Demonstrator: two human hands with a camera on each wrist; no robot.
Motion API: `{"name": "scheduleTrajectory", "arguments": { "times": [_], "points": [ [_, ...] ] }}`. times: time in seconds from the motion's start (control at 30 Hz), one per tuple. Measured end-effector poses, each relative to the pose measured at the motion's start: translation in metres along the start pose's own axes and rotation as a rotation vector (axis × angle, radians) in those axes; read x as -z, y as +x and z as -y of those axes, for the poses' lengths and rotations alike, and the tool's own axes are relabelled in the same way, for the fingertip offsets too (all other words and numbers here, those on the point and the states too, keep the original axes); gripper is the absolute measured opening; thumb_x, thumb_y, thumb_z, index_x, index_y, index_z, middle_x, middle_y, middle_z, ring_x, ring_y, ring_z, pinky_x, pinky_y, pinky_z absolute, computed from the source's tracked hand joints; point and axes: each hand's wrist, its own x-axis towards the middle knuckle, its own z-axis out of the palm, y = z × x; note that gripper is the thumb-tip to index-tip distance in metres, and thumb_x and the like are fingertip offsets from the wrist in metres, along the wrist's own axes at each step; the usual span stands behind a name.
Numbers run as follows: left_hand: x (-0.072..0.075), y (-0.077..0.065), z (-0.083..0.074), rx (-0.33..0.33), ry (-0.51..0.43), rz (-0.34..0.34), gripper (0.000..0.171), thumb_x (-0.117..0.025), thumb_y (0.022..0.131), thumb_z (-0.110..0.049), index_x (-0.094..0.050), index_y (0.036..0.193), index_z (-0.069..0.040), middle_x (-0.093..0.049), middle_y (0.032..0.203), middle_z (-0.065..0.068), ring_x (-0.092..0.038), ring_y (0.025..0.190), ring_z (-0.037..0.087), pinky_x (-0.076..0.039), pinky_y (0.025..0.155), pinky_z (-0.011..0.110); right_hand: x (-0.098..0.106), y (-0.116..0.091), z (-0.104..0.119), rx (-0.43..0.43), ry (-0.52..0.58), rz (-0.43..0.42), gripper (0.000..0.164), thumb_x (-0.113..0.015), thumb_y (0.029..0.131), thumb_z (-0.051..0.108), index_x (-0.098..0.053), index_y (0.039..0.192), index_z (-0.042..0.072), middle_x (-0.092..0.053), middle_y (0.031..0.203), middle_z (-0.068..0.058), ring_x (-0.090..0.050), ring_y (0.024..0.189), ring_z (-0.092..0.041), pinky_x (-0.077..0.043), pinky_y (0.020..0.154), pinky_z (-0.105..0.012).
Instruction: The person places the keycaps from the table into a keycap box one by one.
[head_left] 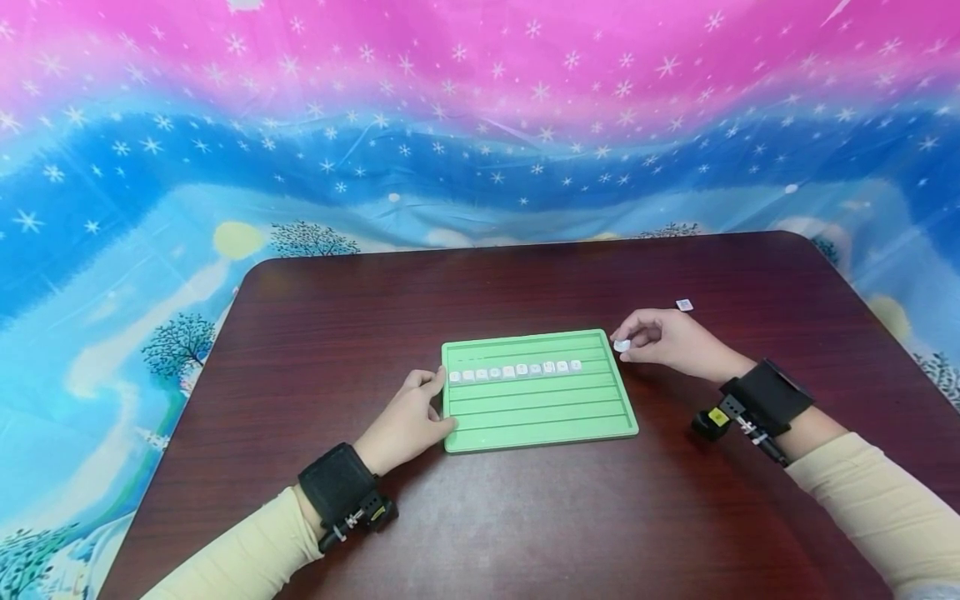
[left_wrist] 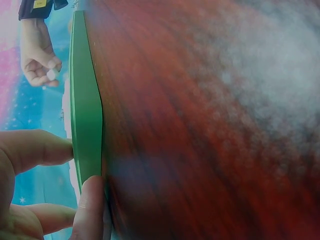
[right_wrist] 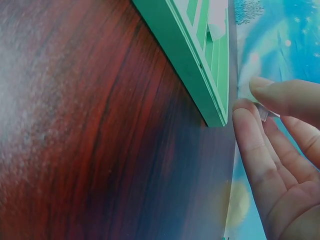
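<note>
A green ridged tray [head_left: 540,423] lies on the dark table, and a row of small white keycaps [head_left: 508,372] with dark marks stands along one of its upper grooves. My left hand [head_left: 405,421] holds the tray by its left edge, fingers toward the far corner and thumb lower down. In the left wrist view, the fingertips [left_wrist: 90,200] press against the tray's side. Just off the tray's right edge, my right hand [head_left: 671,340] pinches one white keycap [head_left: 622,345] between thumb and fingers. The right wrist view shows that keycap mostly hidden by the fingertips.
A small white square with a dark printed pattern [head_left: 683,305] lies on the table [head_left: 517,525] beyond my right hand. Behind the table's far edge hangs a pink and blue snowflake cloth [head_left: 480,142]. Black straps with cameras are worn on both wrists.
</note>
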Motion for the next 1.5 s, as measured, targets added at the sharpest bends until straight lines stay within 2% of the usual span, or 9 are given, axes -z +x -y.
{"name": "scheduleTrajectory", "arguments": {
  "times": [0.13,0.3,0.5,0.73,0.87,1.0,1.37,1.5],
  "points": [
    [0.0,0.0,0.0,0.0,-0.005,-0.002,0.078,-0.074,0.091,-0.006,-0.032,0.155,0.009,-0.041,0.145,0.022,-0.056,0.074,0.009,-0.048,0.069,0.028,-0.001,0.0,0.0,0.003,0.016,-0.003,0.021,-0.071,0.095,0.003,-0.07,0.116,0.002,-0.069,0.108,-0.01,-0.065,0.091,-0.021,-0.054,0.077,-0.027],
    [0.0,0.001,0.001,0.006,-0.004,-0.007,0.078,-0.074,0.091,-0.006,-0.032,0.155,0.009,-0.042,0.144,0.022,-0.056,0.074,0.009,-0.048,0.068,0.027,-0.002,0.0,-0.001,-0.02,-0.017,-0.002,0.029,-0.07,0.096,0.003,-0.07,0.124,0.001,-0.069,0.107,-0.01,-0.064,0.09,-0.021,-0.052,0.073,-0.027],
    [-0.001,0.001,0.0,0.015,0.001,-0.004,0.079,-0.074,0.091,-0.007,-0.032,0.155,0.008,-0.042,0.145,0.021,-0.056,0.075,0.009,-0.048,0.069,0.028,-0.004,0.0,0.0,-0.001,-0.039,-0.006,0.025,-0.071,0.095,0.002,-0.074,0.12,0.003,-0.068,0.115,-0.01,-0.065,0.091,-0.021,-0.052,0.075,-0.026],
    [-0.001,0.001,-0.001,0.023,-0.002,0.001,0.079,-0.075,0.091,-0.007,-0.031,0.156,0.007,-0.042,0.145,0.021,-0.056,0.076,0.009,-0.049,0.07,0.029,-0.007,0.0,0.002,0.008,0.045,0.007,0.019,-0.069,0.095,0.0,-0.07,0.114,0.001,-0.07,0.112,-0.013,-0.068,0.097,-0.021,-0.054,0.079,-0.026],
    [-0.001,0.001,-0.002,0.02,0.002,-0.003,0.079,-0.075,0.091,-0.008,-0.032,0.155,0.008,-0.042,0.144,0.021,-0.056,0.076,0.009,-0.049,0.07,0.029,-0.008,0.001,0.002,0.012,0.056,0.015,0.016,-0.07,0.095,0.001,-0.069,0.111,0.001,-0.068,0.114,-0.014,-0.068,0.099,-0.021,-0.055,0.081,-0.027],
    [-0.001,0.002,-0.001,0.022,0.004,-0.004,0.079,-0.075,0.091,-0.008,-0.032,0.156,0.008,-0.042,0.145,0.021,-0.056,0.076,0.009,-0.049,0.07,0.029,-0.009,0.002,0.001,0.006,0.052,0.015,0.016,-0.072,0.094,0.002,-0.068,0.11,0.003,-0.068,0.112,-0.012,-0.069,0.098,-0.019,-0.055,0.082,-0.027],
    [-0.002,0.002,0.0,0.017,0.003,-0.004,0.08,-0.075,0.091,-0.008,-0.031,0.156,0.008,-0.042,0.144,0.021,-0.056,0.076,0.009,-0.049,0.07,0.028,-0.011,0.004,0.005,0.055,0.017,0.018,0.019,-0.078,0.09,0.005,-0.072,0.108,0.004,-0.072,0.1,-0.006,-0.067,0.09,-0.019,-0.054,0.079,-0.026],
    [-0.002,0.002,0.001,0.019,0.001,-0.002,0.08,-0.074,0.091,-0.007,-0.03,0.156,0.007,-0.042,0.145,0.021,-0.056,0.076,0.009,-0.049,0.07,0.028,-0.012,0.004,0.006,0.065,-0.01,0.032,0.023,-0.075,0.092,0.004,-0.073,0.115,0.003,-0.072,0.102,-0.006,-0.065,0.09,-0.018,-0.053,0.079,-0.027]
  ]
}}
